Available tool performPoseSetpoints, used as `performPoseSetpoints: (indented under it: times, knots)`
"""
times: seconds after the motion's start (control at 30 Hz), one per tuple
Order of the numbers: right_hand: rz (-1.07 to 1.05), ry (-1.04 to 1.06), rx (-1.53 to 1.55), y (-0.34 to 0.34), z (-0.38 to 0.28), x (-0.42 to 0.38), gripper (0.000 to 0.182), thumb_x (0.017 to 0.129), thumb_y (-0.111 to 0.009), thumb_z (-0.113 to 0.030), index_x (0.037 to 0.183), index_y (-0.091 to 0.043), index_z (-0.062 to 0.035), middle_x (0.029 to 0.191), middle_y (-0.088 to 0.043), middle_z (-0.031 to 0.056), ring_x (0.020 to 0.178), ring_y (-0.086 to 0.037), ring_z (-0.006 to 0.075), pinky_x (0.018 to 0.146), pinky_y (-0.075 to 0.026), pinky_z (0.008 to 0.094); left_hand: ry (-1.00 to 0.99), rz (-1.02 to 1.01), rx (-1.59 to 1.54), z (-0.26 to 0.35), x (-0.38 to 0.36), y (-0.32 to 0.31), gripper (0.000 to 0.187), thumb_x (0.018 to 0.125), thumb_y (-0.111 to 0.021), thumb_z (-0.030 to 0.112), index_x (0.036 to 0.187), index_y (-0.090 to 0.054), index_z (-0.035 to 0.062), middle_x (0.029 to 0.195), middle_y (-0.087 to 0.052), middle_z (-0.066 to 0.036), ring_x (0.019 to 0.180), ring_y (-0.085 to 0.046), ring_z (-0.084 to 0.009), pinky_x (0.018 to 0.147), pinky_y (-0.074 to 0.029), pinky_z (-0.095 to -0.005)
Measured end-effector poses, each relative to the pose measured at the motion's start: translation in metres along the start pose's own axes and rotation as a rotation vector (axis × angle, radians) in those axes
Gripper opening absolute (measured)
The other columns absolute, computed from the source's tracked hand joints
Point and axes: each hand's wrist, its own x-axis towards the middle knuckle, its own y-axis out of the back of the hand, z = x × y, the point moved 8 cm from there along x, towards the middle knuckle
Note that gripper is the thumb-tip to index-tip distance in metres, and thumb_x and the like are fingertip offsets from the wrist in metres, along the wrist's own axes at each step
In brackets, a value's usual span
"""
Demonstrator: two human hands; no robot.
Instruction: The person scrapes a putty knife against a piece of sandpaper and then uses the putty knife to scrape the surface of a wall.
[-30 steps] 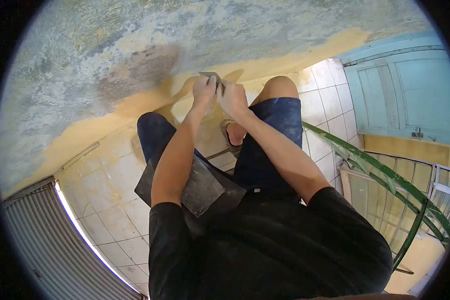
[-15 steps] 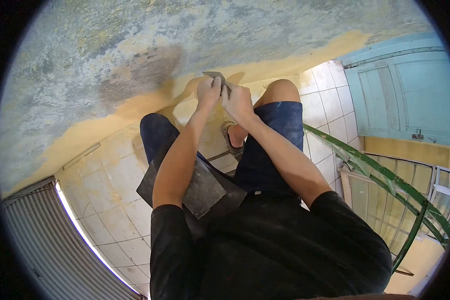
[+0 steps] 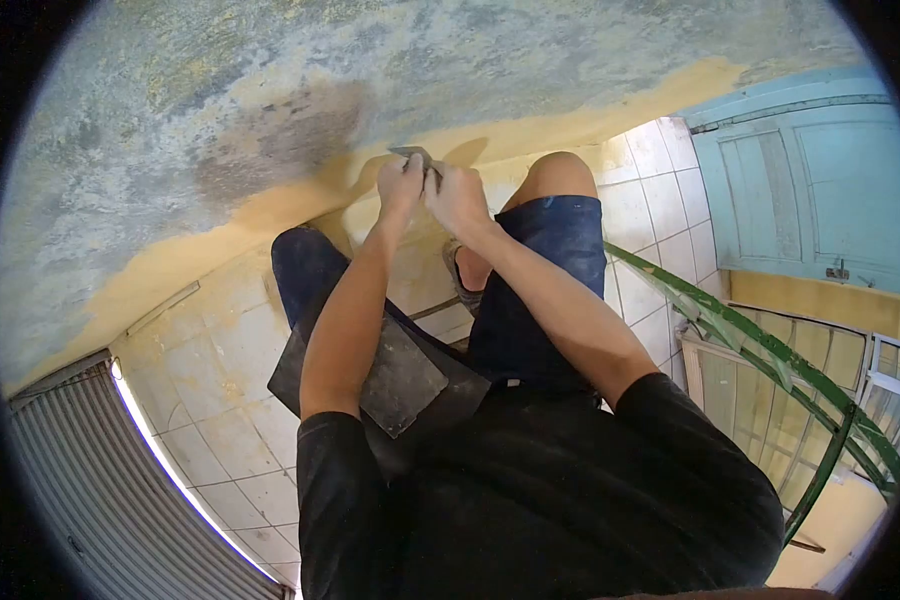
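Both my hands are closed around a scraper (image 3: 408, 151) with a flat grey blade, whose handle is mostly hidden by my fingers. My left hand (image 3: 400, 185) grips it from the left, with the thumb up near the blade. Pressed in from the right is my right hand (image 3: 457, 198), its fingers wrapped tight. The blade lies close to the lower, yellow part of the wall (image 3: 450, 90). Pale dust coats my fingers.
Dark flat boards (image 3: 405, 385) lie across my lap, under my left forearm. White tiles (image 3: 232, 440) cover the floor. To the right are a green metal rail (image 3: 730, 315) and a blue door (image 3: 820, 190); a corrugated shutter (image 3: 120, 480) stands at lower left.
Both hands and the scraper have shifted slightly left along the wall. The boards and my knees have moved a little with the view.
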Motion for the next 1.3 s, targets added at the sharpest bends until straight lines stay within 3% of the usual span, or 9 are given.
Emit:
performPoseSetpoints:
  times: [0.23, 0.3, 0.6, 0.73, 0.8, 0.9, 1.0, 1.1, 1.3]
  knots:
    - [-0.02, -0.038, 0.066, 0.01, -0.005, -0.006, 0.026, 0.093, -0.056, -0.017, 0.095, -0.071, 0.0035, 0.078, -0.066, 0.03, 0.076, -0.066, 0.0475, 0.072, -0.053, 0.0507, -0.147, 0.017, 0.194, 0.037, -0.009, 0.012, 0.039, 0.096, -0.062, 0.028, 0.081, -0.067, -0.007, 0.063, -0.058, -0.013, 0.059, -0.054, -0.018, 0.058, -0.043, -0.0394]
    - [-0.003, -0.003, 0.042, 0.0, -0.004, -0.005, 0.026, 0.093, -0.056, -0.017, 0.095, -0.071, 0.0035, 0.078, -0.066, 0.0296, 0.075, -0.066, 0.0468, 0.072, -0.053, 0.0503, -0.094, -0.034, 0.096, 0.034, -0.012, 0.012, 0.045, 0.094, -0.057, 0.034, 0.072, -0.066, -0.0049, 0.064, -0.064, -0.022, 0.063, -0.064, -0.0366, 0.064, -0.047, -0.0469]
    - [0.01, 0.016, 0.024, 0.006, -0.008, -0.004, 0.025, 0.093, -0.057, -0.016, 0.093, -0.071, 0.0038, 0.079, -0.066, 0.0289, 0.075, -0.067, 0.0458, 0.071, -0.054, 0.0496, -0.149, 0.024, 0.132, 0.044, -0.015, 0.014, 0.043, 0.093, -0.059, 0.033, 0.074, -0.067, -0.0046, 0.066, -0.065, -0.022, 0.063, -0.065, -0.0368, 0.064, -0.047, -0.0475]
    - [0.002, 0.09, -0.03, -0.004, -0.011, 0.002, 0.024, 0.094, -0.057, -0.016, 0.094, -0.072, 0.0033, 0.077, -0.067, 0.0281, 0.073, -0.067, 0.0446, 0.069, -0.054, 0.0489, -0.054, 0.059, 0.033, 0.005, -0.001, 0.01, 0.044, 0.093, -0.058, 0.035, 0.075, -0.068, -0.004, 0.066, -0.065, -0.022, 0.064, -0.065, -0.0374, 0.065, -0.048, -0.0474]
    - [-0.004, 0.063, 0.009, 0.0, -0.007, -0.002, 0.024, 0.094, -0.056, -0.016, 0.094, -0.072, 0.0033, 0.078, -0.067, 0.0284, 0.074, -0.067, 0.0449, 0.07, -0.054, 0.0493, -0.061, 0.06, 0.073, 0.008, -0.004, 0.009, 0.039, 0.094, -0.062, 0.028, 0.076, -0.064, -0.0068, 0.065, -0.059, -0.021, 0.057, -0.055, -0.0297, 0.059, -0.042, -0.0445]
    - [0.006, 0.016, 0.059, 0.012, -0.01, -0.009, 0.024, 0.094, -0.056, -0.015, 0.095, -0.072, 0.0032, 0.08, -0.067, 0.0286, 0.076, -0.067, 0.0454, 0.071, -0.054, 0.0499, -0.221, 0.05, 0.169, 0.049, -0.019, 0.014, 0.039, 0.093, -0.063, 0.028, 0.076, -0.065, -0.0066, 0.063, -0.06, -0.02, 0.056, -0.057, -0.0275, 0.058, -0.042, -0.0441]
    - [0.022, 0.011, 0.045, 0.004, -0.003, -0.013, 0.024, 0.094, -0.056, -0.015, 0.096, -0.072, 0.003, 0.081, -0.068, 0.028, 0.076, -0.067, 0.0452, 0.072, -0.054, 0.0499, -0.156, -0.008, 0.182, 0.046, -0.015, 0.015, 0.043, 0.093, -0.058, 0.034, 0.075, -0.068, -0.0036, 0.066, -0.065, -0.022, 0.063, -0.065, -0.0359, 0.064, -0.048, -0.0464]
    - [0.004, 0.069, 0.001, -0.001, -0.004, -0.001, 0.024, 0.094, -0.056, -0.015, 0.097, -0.072, 0.0025, 0.08, -0.068, 0.0278, 0.075, -0.068, 0.0446, 0.071, -0.054, 0.0494, -0.052, 0.032, 0.179, 0.023, -0.006, 0.015, 0.042, 0.093, -0.059, 0.033, 0.075, -0.067, -0.0038, 0.067, -0.065, -0.022, 0.063, -0.065, -0.0359, 0.064, -0.048, -0.0463]
    - [-0.004, -0.001, 0.055, 0.008, -0.006, -0.008, 0.025, 0.094, -0.056, -0.017, 0.098, -0.072, 0.0023, 0.08, -0.066, 0.0294, 0.076, -0.067, 0.0462, 0.072, -0.053, 0.0498, -0.212, 0.05, 0.216, 0.041, -0.015, 0.013, 0.04, 0.094, -0.059, 0.03, 0.075, -0.066, -0.0044, 0.065, -0.064, -0.021, 0.063, -0.065, -0.0351, 0.063, -0.046, -0.0475]
